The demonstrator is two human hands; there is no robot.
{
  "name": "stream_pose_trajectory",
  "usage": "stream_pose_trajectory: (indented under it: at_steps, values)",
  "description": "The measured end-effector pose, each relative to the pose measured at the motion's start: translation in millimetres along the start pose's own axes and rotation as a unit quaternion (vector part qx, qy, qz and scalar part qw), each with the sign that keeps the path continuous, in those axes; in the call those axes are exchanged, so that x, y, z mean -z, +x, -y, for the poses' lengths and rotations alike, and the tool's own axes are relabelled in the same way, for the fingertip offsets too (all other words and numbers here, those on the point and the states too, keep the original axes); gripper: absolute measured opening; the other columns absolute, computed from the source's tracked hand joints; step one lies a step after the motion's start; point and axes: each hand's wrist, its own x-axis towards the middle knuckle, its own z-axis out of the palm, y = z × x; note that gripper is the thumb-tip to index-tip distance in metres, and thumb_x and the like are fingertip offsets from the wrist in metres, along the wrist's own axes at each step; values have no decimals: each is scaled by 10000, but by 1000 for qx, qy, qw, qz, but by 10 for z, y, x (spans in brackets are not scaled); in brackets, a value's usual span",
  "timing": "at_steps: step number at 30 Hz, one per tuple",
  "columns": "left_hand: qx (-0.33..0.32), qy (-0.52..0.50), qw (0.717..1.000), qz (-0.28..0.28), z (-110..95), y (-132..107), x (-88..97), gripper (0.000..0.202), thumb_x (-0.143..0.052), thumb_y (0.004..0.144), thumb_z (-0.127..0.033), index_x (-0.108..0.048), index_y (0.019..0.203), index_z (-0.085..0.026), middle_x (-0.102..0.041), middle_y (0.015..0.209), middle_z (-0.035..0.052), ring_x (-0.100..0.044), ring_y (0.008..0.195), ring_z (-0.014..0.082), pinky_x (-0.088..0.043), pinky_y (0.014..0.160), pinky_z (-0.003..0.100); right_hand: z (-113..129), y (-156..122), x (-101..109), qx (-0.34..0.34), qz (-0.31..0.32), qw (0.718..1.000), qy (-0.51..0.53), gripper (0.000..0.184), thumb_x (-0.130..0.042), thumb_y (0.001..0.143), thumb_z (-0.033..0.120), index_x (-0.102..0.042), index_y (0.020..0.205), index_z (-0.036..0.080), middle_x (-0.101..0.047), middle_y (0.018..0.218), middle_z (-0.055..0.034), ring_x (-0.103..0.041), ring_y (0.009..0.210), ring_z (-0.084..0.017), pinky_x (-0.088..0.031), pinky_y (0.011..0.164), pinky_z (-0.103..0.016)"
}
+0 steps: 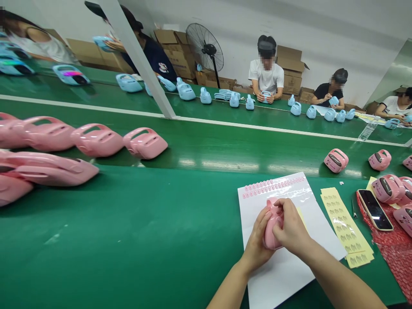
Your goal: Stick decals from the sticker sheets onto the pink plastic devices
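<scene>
A pink plastic shell (272,227) is held upright between both my hands above a white sheet (283,266) on the green table. My left hand (257,240) wraps round its left side with fingers closed. Over its top right, my right hand (291,227) is closed, fingertips pressing on the shell's upper face. Two rows of small pink stickers (272,188) run along the far edge of the white sheet.
Yellow sticker sheets (346,227) lie right of the white sheet, then a phone (375,209) on red wrap. Finished pink shells (336,160) stand at the right, several more pink shells (96,139) at the left. Other people handle blue shells (234,99) across the far belt.
</scene>
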Motion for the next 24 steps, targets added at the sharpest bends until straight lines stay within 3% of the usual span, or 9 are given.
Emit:
stream_pose_trajectory:
  at_steps: [10, 17, 20, 22, 24]
  values:
    - [-21, 21, 1000, 1, -20, 10, -9, 802, -650, 692, -161, -229, 1355, -319, -318, 1378, 107, -333, 1261, 312, -368, 977, 488, -77, 16, 33, -29, 9, 997, 74, 345, -439, 582, 91, -439, 902, 219, -507, 872, -37, -508, 820, -186, -452, 772, -381]
    - [-21, -23, 998, 49, -111, 42, -20, 879, -678, 643, -119, -198, 1347, -338, -295, 1386, 127, -289, 1282, 341, -326, 986, 539, -554, 169, 270, -188, 84, 952, 228, 332, -537, 662, 291, -522, 986, 223, -528, 1045, -58, -510, 795, -149, -443, 685, -299]
    - [2, -68, 996, 57, -267, 65, -44, 886, -708, 623, -169, -206, 1332, -345, -327, 1373, 123, -333, 1255, 351, -344, 968, 543, -665, 221, 319, -230, 175, 917, 276, 330, -598, 636, 364, -577, 927, 208, -551, 807, -1, -444, 559, -82, -361, 520, -231]
    - [44, -117, 990, 66, -365, 79, -43, 905, -732, 604, -237, -204, 1331, -340, -364, 1360, 126, -414, 1199, 356, -399, 929, 518, -669, 251, 331, -253, 234, 887, 309, 319, -643, 589, 420, -584, 793, 182, -493, 630, 41, -368, 464, -55, -281, 447, -204]
    - [96, -150, 982, 71, -406, 94, -40, 925, -735, 603, -305, -181, 1344, -329, -390, 1358, 126, -462, 1162, 347, -434, 904, 484, -640, 307, 351, -256, 215, 888, 316, 324, -666, 541, 450, -544, 659, 173, -442, 537, 60, -343, 434, -52, -257, 428, -199]
